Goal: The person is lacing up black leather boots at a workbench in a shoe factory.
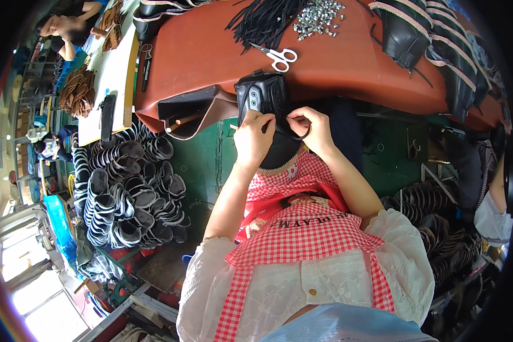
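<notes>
A black leather shoe upper (pixel 279 90) stands in front of me between the table edge and my lap. Its pale, toothed lower edge rests against my red-checked apron (pixel 302 239). Metal eyelets show on its side. My left hand (pixel 253 139) is closed in a pinch at the near left side of the shoe, and a pale stick end juts out beside it. With thumb and fingers together, my right hand (pixel 315 130) grips a thin black strap (pixel 303 135) that curves below the fingers. The exact spot under the left fingertips is hidden.
On the brown table (pixel 211 45) lie white-handled scissors (pixel 280 58), black straps (pixel 265 25) and a pile of silver buckles (pixel 319 18). Black shoes (pixel 407 34) stand at the right. An open pouch (pixel 196 108) hangs at the table's front. Shoe stacks (pixel 128 188) fill the left.
</notes>
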Demonstrator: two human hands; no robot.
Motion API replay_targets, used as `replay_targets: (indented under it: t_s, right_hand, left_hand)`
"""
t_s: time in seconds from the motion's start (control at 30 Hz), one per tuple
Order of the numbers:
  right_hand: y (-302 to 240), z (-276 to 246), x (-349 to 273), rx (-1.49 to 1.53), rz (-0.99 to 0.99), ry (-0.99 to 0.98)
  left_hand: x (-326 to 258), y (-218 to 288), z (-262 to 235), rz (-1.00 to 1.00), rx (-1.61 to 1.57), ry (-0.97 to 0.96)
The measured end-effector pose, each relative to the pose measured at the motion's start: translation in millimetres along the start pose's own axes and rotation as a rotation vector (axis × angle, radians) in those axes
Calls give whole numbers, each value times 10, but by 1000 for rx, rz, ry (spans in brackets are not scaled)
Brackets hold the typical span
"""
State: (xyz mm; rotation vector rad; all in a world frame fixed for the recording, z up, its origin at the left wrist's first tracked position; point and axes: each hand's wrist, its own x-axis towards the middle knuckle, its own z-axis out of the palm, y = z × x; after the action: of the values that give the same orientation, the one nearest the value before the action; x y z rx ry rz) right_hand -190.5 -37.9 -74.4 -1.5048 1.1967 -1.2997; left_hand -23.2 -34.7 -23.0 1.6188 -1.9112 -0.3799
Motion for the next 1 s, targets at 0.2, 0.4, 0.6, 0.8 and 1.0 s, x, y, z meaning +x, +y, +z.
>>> replay_targets:
  t_s: [0.2, 0.4, 0.6, 0.8, 1.0]
  right_hand:
    - [-38, 29, 29, -38, -91, 34]
    - [-3, 32, 50, -5, -89, 26]
    - [-64, 35, 80, -13, -71, -28]
    - [-301, -268, 245, -126, -283, -142]
    - [-602, -103, 385, -108, -220, -590]
  left_hand:
    - [44, -23, 43, 14, -2, -59]
    - [109, -15, 60, 53, 52, -165]
    - [128, -40, 29, 48, 95, -166]
    - [26, -165, -704, -81, 52, 6]
    - [-420, -1139, -1570, -239, 261, 383]
